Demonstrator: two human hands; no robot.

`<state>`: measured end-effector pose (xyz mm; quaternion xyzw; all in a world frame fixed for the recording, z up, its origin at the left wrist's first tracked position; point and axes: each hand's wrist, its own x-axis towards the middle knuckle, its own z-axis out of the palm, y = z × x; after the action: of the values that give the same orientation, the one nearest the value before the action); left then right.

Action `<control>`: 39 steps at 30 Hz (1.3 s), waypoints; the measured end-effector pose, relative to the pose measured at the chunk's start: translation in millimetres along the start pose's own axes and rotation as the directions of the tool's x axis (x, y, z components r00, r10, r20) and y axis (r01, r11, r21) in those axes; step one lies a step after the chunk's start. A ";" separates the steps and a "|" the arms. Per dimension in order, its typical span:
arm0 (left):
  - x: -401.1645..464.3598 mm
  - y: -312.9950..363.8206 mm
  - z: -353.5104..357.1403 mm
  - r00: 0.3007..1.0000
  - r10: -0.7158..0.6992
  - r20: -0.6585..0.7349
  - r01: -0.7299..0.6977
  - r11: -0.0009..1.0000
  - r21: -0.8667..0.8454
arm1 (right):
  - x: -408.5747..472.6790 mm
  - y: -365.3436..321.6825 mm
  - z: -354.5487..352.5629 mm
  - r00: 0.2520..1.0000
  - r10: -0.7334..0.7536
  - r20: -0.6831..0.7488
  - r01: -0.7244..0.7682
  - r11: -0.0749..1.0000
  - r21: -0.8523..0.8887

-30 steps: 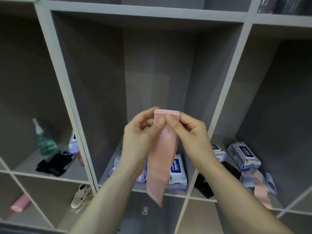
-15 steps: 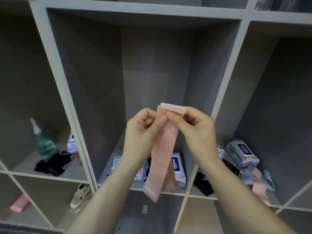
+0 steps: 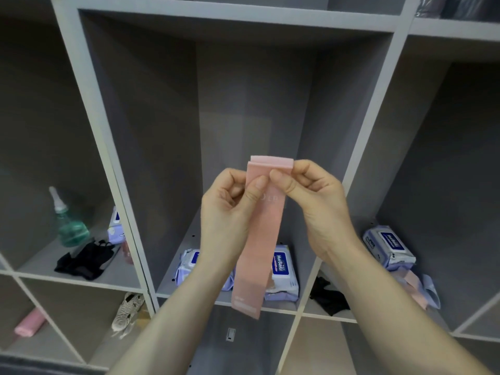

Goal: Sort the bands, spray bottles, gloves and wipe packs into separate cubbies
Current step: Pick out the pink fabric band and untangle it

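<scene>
Pink band hangs flat, top folded, pinched by both hands.

A big shelf of grey cubbies fills the view. Its frame is pale grey and the inside walls are darker grey. The tall cubby straight behind the hands is dim at the back, with soft light on its back wall. More tall cubbies stand left and right of the hands. Smaller cubbies run below them.
</scene>
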<state>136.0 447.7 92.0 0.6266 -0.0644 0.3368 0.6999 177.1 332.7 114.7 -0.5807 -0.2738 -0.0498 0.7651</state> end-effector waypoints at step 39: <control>71.9 -3.6 -83.2 0.908 -0.059 -0.415 0.119 0.986 0.120 | -19.3 67.0 -55.1 0.890 0.257 0.378 -0.416 0.796 0.439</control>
<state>165.4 552.4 108.6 0.5926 0.1366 0.4321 0.6659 207.0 299.1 38.1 -0.3983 -0.2806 0.2510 0.8364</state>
